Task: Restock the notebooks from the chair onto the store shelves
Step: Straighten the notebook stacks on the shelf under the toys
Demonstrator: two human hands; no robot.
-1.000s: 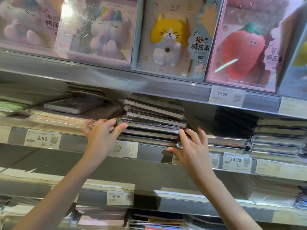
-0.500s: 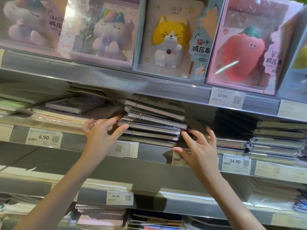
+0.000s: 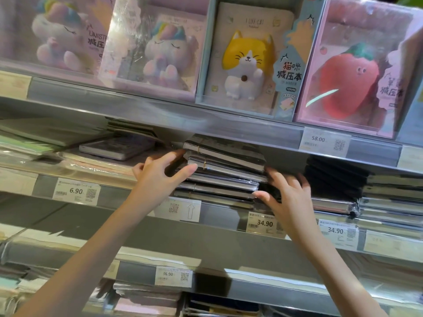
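A stack of several dark notebooks [image 3: 225,170] with elastic bands lies on the middle shelf [image 3: 219,211], slightly fanned and askew. My left hand [image 3: 160,175] presses straight fingers against the stack's left end. At the stack's right end my right hand [image 3: 286,193] touches it with spread fingers, the thumb low near the bottom books. Neither hand curls round a book. The chair is out of view.
Boxed squishy notebooks stand on the top shelf: unicorns [image 3: 164,49], a cat [image 3: 247,58], a strawberry [image 3: 350,74]. More dark notebook stacks [image 3: 375,193] lie to the right, a pale flat notebook [image 3: 116,147] to the left. Price tags line the shelf rails; lower shelves hold more stock.
Both hands have moved up and inward onto the ends of the dark stack. The left hand now reaches higher up the stack. The right hand has slid up from the shelf rail.
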